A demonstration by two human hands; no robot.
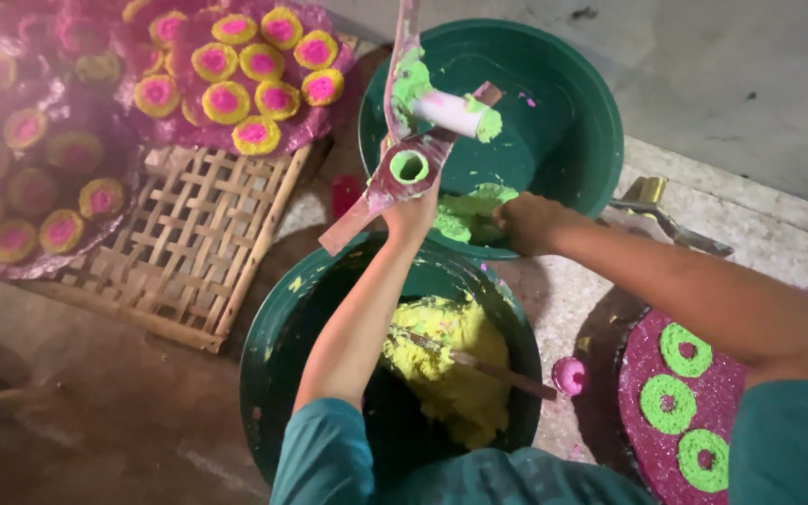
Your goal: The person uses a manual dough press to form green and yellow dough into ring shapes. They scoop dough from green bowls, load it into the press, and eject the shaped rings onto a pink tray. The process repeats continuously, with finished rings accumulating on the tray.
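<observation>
The left hand (411, 217) is closed around the pink-stained mould tool (406, 173), a flat paddle-like piece with a round ring hole packed with green paste, a white cylindrical plunger (455, 113) smeared green sticking out from its upright handle. The right hand (527, 223) reaches into the soft green paste (468, 213) heaped at the near edge of the far round dark-green plastic basin (554, 103); its fingers are buried in the lump, so whether they are pinched or spread cannot be told. The 2 hands sit close together, just apart, over the rims where the 2 basins meet.

Below them, the near round dark-green basin (278, 355) holds a lumpy mound of yellow paste (451, 360) with a thin wooden stick (493, 367) lying across it. Just right of that basin sits a small pink round cap (569, 374). Further right, a round tray coated in gritty pink powder (642, 402) carries 3 green paste rings (685, 349).

To the left, a woven bamboo lattice tray (194, 248) lies on the concrete floor (741, 56). Pink plastic sheeting (194, 131) partly covers it and bears many round discs with yellow rims and pink centres (226, 101). A metal tool (666, 217) lies on the floor beyond the right forearm.
</observation>
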